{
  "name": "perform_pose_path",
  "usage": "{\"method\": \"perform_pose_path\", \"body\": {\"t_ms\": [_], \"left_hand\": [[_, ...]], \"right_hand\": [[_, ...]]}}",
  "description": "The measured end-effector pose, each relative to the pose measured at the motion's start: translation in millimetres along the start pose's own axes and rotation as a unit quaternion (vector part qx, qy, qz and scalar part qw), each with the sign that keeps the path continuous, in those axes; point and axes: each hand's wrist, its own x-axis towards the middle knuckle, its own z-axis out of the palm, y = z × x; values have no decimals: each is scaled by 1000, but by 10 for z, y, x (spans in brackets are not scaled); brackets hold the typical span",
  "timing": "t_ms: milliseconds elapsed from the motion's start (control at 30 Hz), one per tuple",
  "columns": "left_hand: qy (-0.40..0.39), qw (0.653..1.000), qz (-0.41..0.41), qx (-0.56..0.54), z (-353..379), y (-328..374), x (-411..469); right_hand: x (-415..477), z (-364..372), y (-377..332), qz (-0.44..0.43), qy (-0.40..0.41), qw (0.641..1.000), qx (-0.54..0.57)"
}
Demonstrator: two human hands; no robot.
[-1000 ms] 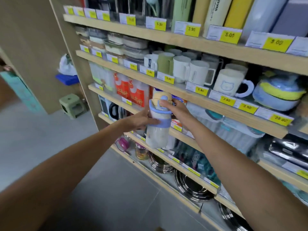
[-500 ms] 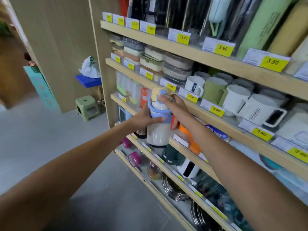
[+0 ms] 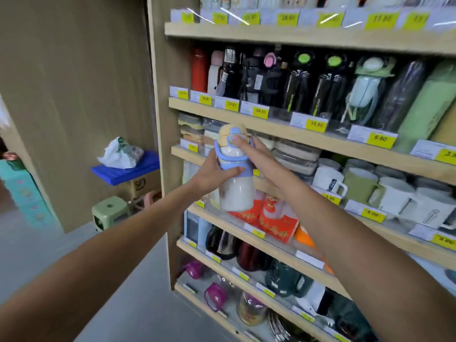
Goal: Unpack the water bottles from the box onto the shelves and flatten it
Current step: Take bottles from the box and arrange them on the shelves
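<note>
Open air lies between me and the shelves point(image 3: 283, 124), so my hands point(image 3: 212, 175) pass freely there. The bottle shelf is packed with dark bottles point(image 3: 298, 80) edge to edge; containers point(image 3: 296, 156) and mugs point(image 3: 330, 180) crowd the one below.

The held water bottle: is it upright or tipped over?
Upright. The water bottle stands lid-up, base down, gripped by the left hand, with the right hand at its lid.
</note>
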Motion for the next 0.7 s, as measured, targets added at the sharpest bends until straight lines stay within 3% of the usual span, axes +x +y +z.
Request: {"method": "perform_pose_path", "body": {"t_ms": [100,400,700], "left_hand": [[23,1000,13,12,-237,206,199],[54,993,69,-84,-904,838,995],[67,985,80,-138,-1628,1319,1918]], "right_hand": [[205,75,-326,-20,17,999,-21],[1000,296,-1194,-117,16,993,10],[1890,329,-1850,-167,-3,982,-90]]}}
